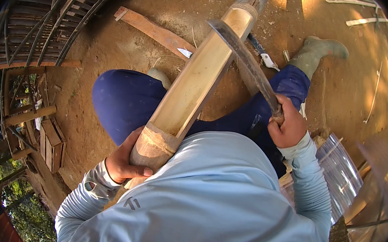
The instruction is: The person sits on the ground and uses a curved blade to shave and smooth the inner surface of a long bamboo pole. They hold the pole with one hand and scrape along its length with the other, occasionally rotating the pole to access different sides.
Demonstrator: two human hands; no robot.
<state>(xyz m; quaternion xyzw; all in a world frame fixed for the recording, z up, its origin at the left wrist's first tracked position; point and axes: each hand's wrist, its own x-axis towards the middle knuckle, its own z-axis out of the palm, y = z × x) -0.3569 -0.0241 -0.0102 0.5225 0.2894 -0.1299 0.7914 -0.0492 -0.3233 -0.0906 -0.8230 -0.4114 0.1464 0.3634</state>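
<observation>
A thick bamboo pole (pixel 191 85) slants across my lap, running from lower left to upper right. One long side is cut away between two nodes, so its pale hollow inside shows. My left hand (pixel 127 159) wraps round its near end, thumb on top. My right hand (pixel 289 124) grips the handle end of a machete (pixel 246 57). The dark, slightly curved blade points up and left, crossing above the bamboo's far part. I cannot tell whether the blade touches the bamboo.
A reddish wooden plank (pixel 154 30) lies on the dirt beyond my left knee. A white-and-black handled tool (pixel 268 60) rests right of the bamboo, near my boot (pixel 324 52). Clear corrugated sheeting (pixel 336 173) stands at right. Left are a slatted bamboo structure (pixel 55 19) and a wooden box (pixel 51 145).
</observation>
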